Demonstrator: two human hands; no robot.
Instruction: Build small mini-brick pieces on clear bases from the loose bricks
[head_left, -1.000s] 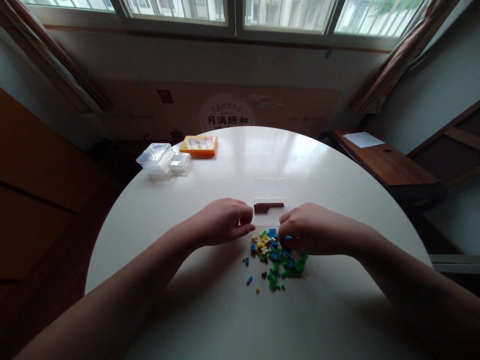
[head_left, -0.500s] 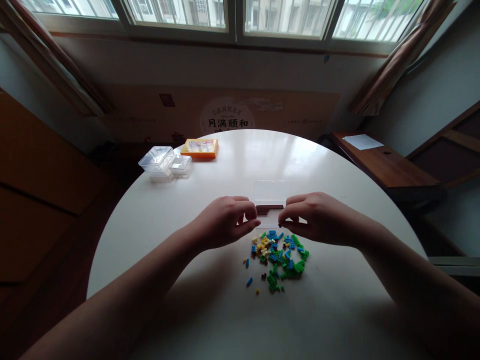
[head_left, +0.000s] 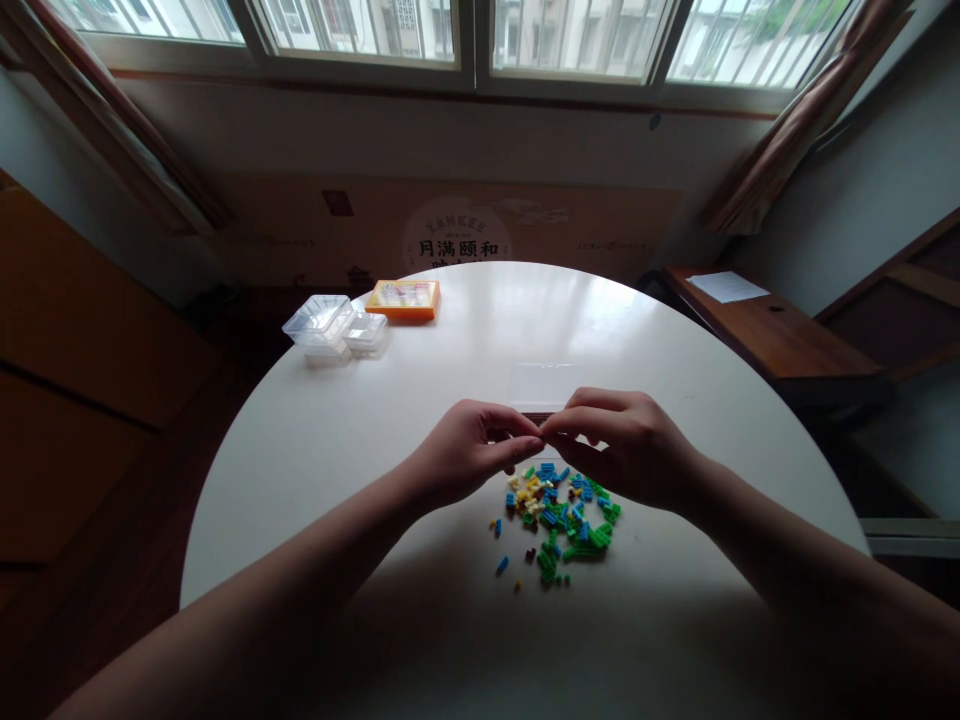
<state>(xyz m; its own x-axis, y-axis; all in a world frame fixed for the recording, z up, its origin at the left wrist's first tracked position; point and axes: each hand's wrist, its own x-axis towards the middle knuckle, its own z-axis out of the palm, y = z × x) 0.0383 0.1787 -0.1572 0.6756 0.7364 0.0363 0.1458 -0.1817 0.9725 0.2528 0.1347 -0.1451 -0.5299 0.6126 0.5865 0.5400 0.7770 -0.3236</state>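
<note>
Closing their earlier gap, left hand and right hand meet near bricks.

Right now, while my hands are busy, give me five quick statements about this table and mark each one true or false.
1. The left hand and right hand come together at the fingertips. True; whether they hold anything is too small to tell.
2. Loose bricks lie on the white table. True.
3. All the bricks are blue. False: green, yellow and brown ones show too.
4. An orange box lies near some clear plastic boxes. True.
5. The clear plastic boxes stand at the table's right edge. False: they stand toward its left edge.
</note>
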